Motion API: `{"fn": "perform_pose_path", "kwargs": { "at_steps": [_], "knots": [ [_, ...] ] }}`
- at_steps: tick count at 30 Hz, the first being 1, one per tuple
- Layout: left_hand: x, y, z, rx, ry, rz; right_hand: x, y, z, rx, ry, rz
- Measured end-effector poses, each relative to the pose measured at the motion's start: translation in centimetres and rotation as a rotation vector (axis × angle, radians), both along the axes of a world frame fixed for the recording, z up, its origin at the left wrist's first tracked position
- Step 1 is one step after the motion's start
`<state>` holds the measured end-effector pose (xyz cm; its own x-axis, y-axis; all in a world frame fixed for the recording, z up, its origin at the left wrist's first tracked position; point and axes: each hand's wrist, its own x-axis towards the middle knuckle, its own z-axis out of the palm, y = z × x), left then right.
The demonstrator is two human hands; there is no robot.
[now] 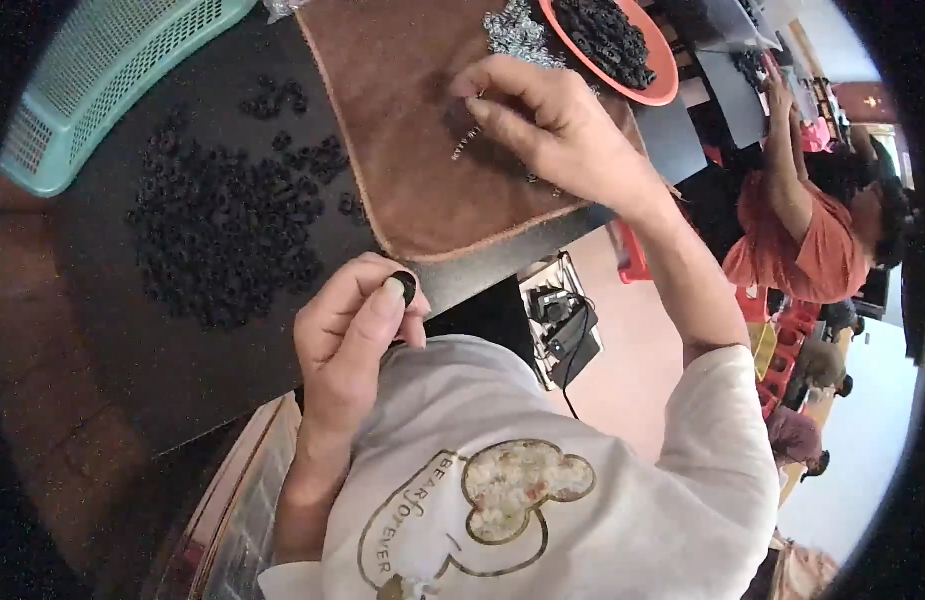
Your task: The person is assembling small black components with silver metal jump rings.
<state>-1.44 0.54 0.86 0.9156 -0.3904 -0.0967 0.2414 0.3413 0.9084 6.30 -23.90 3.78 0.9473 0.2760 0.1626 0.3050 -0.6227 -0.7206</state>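
Observation:
My left hand [353, 325] is at the table's near edge, its thumb and fingers pinching a small round black part [405, 287]. Over the brown cloth [423, 195], my right hand [553, 125] has thumb and forefinger closed together; whatever is between the tips is too small to name. Just below those fingertips, a short row of tiny shiny metal pieces [466, 143] lies on the cloth. Beyond the hand is a heap of small silvery metal parts [523, 35]. A wide pile of small black parts [228, 230] spreads over the dark table, left of the cloth.
An orange bowl [667, 72] full of black parts stands at the far right of the cloth. At the far left is a green perforated plastic basket [113, 85]. A co-worker in a red shirt [803, 235] is to the right, with several people beyond.

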Motion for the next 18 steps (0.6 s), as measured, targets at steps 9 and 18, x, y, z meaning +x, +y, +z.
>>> {"fn": "perform_pose_path", "kwargs": {
  "at_steps": [9, 18],
  "knots": [
    [0.3, 0.2, -0.6, -0.013, -0.063, -0.032, 0.4, 0.5, -0.1, -0.062, -0.226, 0.059],
    [0.1, 0.0, -0.6, 0.005, -0.027, -0.004, -3.5, 4.8, 2.0, 0.705, 0.434, 0.249]
  ]
}}
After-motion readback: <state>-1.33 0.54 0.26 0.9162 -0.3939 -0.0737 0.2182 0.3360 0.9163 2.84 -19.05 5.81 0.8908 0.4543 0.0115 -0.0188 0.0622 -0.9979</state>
